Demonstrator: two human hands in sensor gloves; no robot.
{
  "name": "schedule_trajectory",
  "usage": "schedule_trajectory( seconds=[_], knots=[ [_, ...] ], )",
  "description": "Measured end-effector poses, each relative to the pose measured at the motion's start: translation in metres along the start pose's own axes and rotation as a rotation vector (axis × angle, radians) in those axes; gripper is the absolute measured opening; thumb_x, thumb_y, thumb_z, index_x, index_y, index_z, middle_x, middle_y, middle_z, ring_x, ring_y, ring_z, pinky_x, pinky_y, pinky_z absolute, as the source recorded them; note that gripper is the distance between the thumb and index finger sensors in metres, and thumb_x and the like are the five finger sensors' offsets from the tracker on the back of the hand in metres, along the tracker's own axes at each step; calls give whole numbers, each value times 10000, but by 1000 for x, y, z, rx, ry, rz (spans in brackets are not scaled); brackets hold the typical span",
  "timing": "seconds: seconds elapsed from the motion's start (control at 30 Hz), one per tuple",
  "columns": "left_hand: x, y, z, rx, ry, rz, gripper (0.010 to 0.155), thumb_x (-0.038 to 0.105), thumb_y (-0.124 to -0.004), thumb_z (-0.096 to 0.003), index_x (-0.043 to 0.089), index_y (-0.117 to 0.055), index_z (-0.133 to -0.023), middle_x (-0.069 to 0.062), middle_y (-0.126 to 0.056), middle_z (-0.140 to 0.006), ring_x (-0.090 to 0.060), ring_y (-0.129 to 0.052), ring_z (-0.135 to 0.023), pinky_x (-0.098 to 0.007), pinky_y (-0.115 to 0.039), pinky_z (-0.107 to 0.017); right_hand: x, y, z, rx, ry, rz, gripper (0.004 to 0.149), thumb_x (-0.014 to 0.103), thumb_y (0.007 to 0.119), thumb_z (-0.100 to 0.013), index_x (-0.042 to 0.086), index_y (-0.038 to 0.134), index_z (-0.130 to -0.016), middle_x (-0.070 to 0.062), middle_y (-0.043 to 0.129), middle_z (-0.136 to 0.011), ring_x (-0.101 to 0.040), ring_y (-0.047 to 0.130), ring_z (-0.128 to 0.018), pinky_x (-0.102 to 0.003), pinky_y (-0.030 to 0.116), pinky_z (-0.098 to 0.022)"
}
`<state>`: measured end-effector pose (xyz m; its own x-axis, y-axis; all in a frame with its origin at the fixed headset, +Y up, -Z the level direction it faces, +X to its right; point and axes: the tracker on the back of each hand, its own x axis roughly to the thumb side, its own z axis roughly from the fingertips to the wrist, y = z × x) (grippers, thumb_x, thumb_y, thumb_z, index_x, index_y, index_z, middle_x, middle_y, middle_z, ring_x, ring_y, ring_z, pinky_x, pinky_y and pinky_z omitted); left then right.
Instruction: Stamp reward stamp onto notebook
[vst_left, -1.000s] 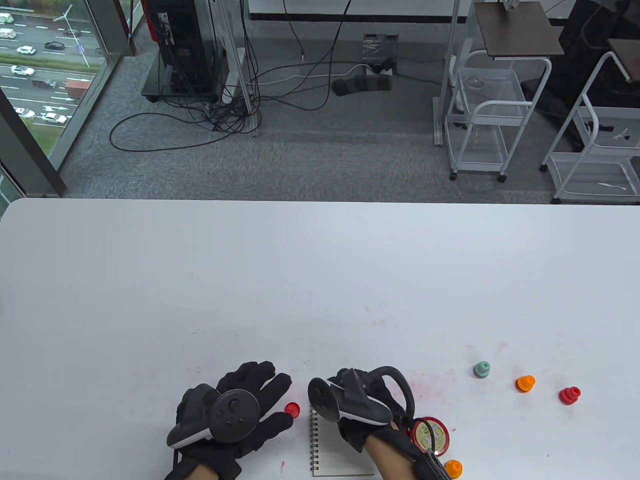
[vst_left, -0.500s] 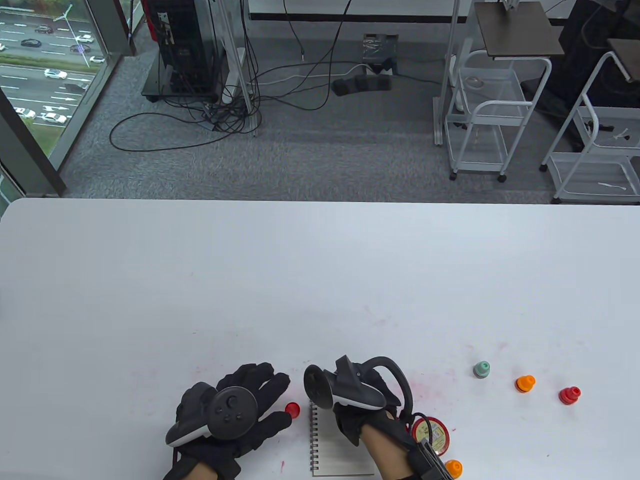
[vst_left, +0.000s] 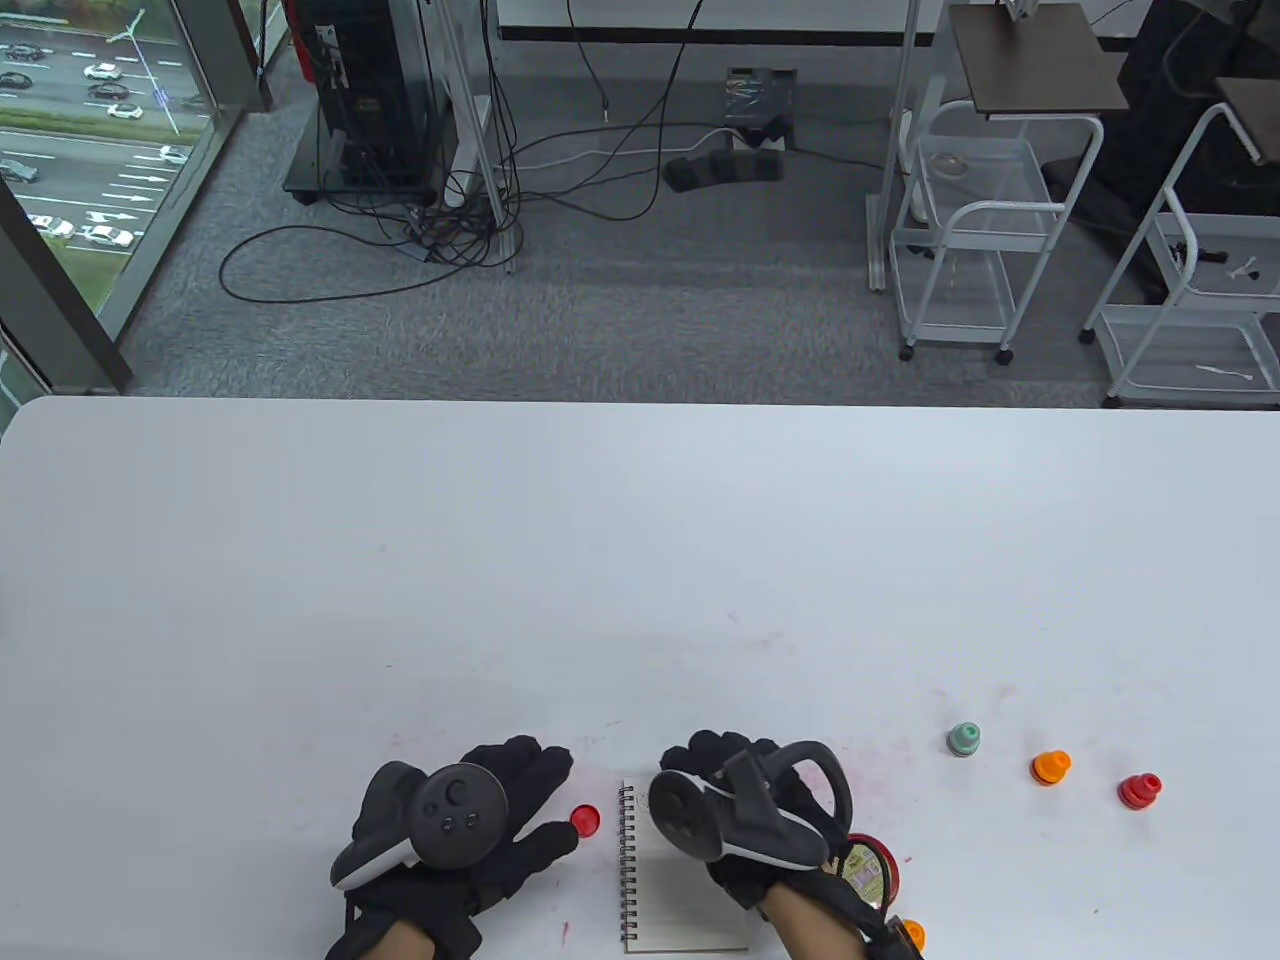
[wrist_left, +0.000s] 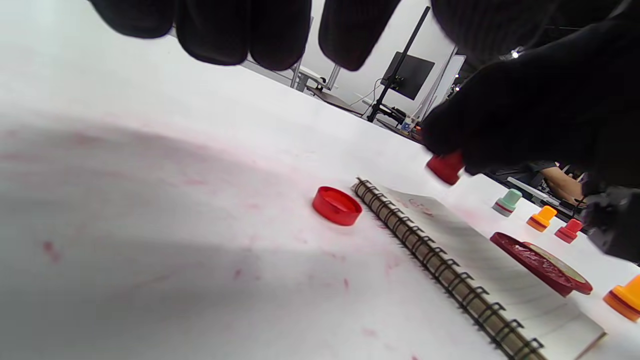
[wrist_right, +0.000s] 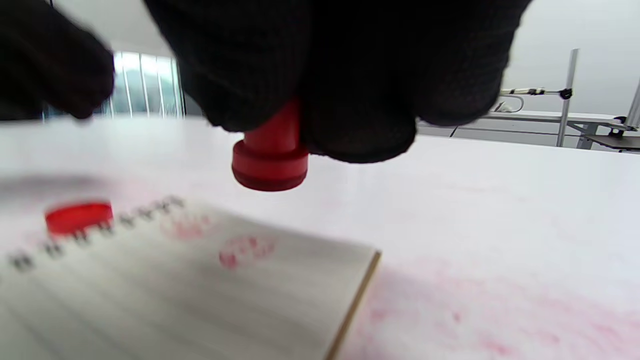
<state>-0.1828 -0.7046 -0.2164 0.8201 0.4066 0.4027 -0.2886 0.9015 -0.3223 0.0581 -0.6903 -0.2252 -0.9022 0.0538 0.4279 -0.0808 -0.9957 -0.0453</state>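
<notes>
A spiral notebook (vst_left: 665, 900) lies open at the table's front edge, also in the left wrist view (wrist_left: 465, 250) and the right wrist view (wrist_right: 175, 290). My right hand (vst_left: 740, 800) grips a red stamp (wrist_right: 270, 155) and holds it a little above the page's far end; the stamp also shows in the left wrist view (wrist_left: 445, 167). Faint red prints (wrist_right: 245, 247) mark the page. My left hand (vst_left: 470, 830) rests flat on the table left of the notebook, holding nothing. A red cap (vst_left: 585, 820) lies by its fingertips, also in the left wrist view (wrist_left: 336, 205).
A red ink pad lid (vst_left: 870, 868) lies right of the notebook, with an orange stamp (vst_left: 910, 936) in front of it. Green (vst_left: 963, 740), orange (vst_left: 1050, 768) and red (vst_left: 1139, 791) stamps stand farther right. Pink ink smears (vst_left: 860, 770) mark the white table.
My right hand has moved to the right and toward me with the stamp, lifting off the page's top left. My left hand has barely shifted.
</notes>
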Motion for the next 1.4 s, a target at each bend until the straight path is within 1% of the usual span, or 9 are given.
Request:
schedule_trajectory(
  seconds=[0.07,0.2,0.3,0.37,0.5,0.63,0.93,1.1,1.4],
  knots=[
    [-1,0,-1,2,2,-4,800,626,-642,-495,203,-561,-1170,-209,-554,-1192,-483,-634,-1035,-646,-606,-725,-8,-12,11,-39,19,-44,421,250,865,-373,248,862,-794,-99,953,-768,-238,1017,-528,-428,898,-449],
    [2,-1,-3,-1,-5,-36,805,619,-664,-492,213,-544,-1176,-209,-540,-1197,-487,-615,-1044,-655,-594,-728,-30,-30,36,-211,69,-186,420,260,858,-386,243,857,-806,-103,951,-772,-240,1015,-531,-428,897,-445],
    [5,-5,-6,-18,-10,-60,814,614,-685,-486,222,-524,-1181,-209,-528,-1201,-488,-601,-1050,-658,-587,-731,-48,-28,53,-319,111,-365,420,261,866,-383,226,867,-801,-121,961,-741,-237,1018,-497,-427,901,-422],
    [6,-8,-9,-52,-9,-76,821,610,-695,-483,224,-516,-1185,-208,-515,-1206,-495,-581,-1057,-665,-575,-732,-58,-26,57,-194,97,-479,420,262,870,-385,223,866,-803,-125,957,-737,-233,1014,-498,-428,898,-425],
    [5,-11,-15,-76,0,-107,829,606,-706,-479,229,-503,-1189,-206,-495,-1212,-498,-560,-1064,-670,-564,-736,-73,-27,66,-258,147,-529,419,258,869,-383,217,868,-800,-131,957,-732,-238,1012,-492,-428,896,-418],
    [4,-20,-22,-115,5,-118,837,598,-722,-475,231,-493,-1191,-207,-486,-1214,-499,-552,-1066,-669,-561,-737,-74,-29,66,-310,156,-557,419,251,866,-388,213,864,-805,-137,950,-742,-244,1007,-500,-432,893,-417],
    [6,-38,-34,-187,15,-168,815,559,-758,-471,206,-538,-1172,-195,-517,-1195,-480,-559,-1058,-669,-552,-740,-72,-28,66,-309,135,-550,418,253,865,-392,214,862,-809,-138,948,-745,-243,1006,-498,-431,892,-418],
    [10,-40,-38,-169,19,-214,756,514,-799,-466,183,-614,-1120,-166,-637,-1069,-407,-628,-952,-658,-526,-738,-69,-28,65,-303,122,-534,418,255,864,-394,215,861,-810,-139,948,-745,-242,1009,-492,-431,892,-418],
    [23,-50,-45,-159,74,-321,700,446,-796,-470,205,-601,-1098,-170,-651,-1033,-424,-627,-918,-662,-518,-732,-64,-26,65,-286,108,-506,419,259,863,-395,216,861,-811,-137,951,-741,-240,1009,-490,-429,893,-415]
  ],
)
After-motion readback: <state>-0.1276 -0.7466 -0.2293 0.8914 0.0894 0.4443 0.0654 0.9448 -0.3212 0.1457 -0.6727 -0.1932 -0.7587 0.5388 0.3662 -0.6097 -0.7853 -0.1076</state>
